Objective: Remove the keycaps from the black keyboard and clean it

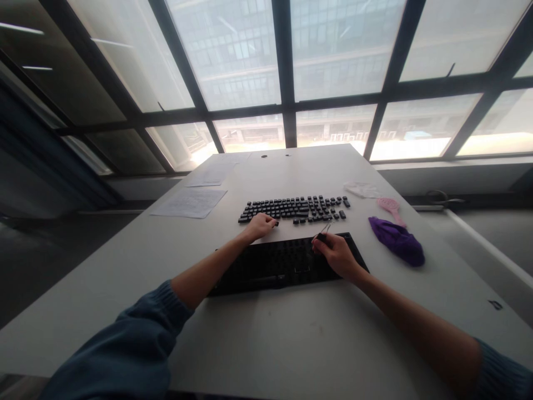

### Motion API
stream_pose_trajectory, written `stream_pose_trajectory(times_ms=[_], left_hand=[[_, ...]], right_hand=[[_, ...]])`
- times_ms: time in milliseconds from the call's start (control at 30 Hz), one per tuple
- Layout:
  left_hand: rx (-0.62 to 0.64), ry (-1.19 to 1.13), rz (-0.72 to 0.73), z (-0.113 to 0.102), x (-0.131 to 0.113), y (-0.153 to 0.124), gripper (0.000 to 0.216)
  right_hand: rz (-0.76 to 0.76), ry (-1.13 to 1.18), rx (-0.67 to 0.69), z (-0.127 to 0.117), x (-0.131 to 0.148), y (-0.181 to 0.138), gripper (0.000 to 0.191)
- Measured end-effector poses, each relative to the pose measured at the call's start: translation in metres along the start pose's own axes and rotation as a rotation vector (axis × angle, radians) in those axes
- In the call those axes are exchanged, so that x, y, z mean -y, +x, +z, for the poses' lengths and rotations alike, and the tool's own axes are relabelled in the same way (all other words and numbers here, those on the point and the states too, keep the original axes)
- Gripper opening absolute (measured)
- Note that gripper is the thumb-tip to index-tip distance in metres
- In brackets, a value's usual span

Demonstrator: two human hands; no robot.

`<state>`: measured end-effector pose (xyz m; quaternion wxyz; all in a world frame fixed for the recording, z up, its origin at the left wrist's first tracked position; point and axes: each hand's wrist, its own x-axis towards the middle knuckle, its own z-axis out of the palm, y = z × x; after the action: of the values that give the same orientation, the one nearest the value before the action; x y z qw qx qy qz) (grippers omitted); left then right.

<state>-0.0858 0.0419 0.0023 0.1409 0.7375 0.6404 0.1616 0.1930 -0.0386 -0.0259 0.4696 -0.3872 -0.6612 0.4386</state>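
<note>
A black keyboard base (275,266) with its keycaps off lies on the white table (291,344) in front of me. Beyond it, several black keycaps (295,208) are laid out in rows. My left hand (260,226) reaches to the near left end of those rows, fingers curled and pinching a keycap at its tips. My right hand (335,253) rests over the keyboard's right part, closed on a thin wire keycap puller (324,229) that sticks up and away from my fingers.
A purple cloth (397,240) and a pink brush (391,208) lie to the right, with a white crumpled piece (363,189) behind them. Paper sheets (190,202) lie at the left rear. Large windows (333,55) stand beyond the table's far edge.
</note>
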Motion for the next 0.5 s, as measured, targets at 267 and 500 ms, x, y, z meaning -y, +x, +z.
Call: stream_pose_trajectory(times_ms=[267, 500], left_hand=[[0.015, 0.105, 0.033, 0.004, 0.005, -0.002, 0.036], [-0.082, 0.146, 0.111, -0.007, 0.011, -0.015, 0.026]], right_hand=[[-0.014, -0.02, -0.006, 0.001, -0.002, 0.001, 0.026], [-0.009, -0.025, -0.001, 0.001, -0.001, 0.001, 0.028]])
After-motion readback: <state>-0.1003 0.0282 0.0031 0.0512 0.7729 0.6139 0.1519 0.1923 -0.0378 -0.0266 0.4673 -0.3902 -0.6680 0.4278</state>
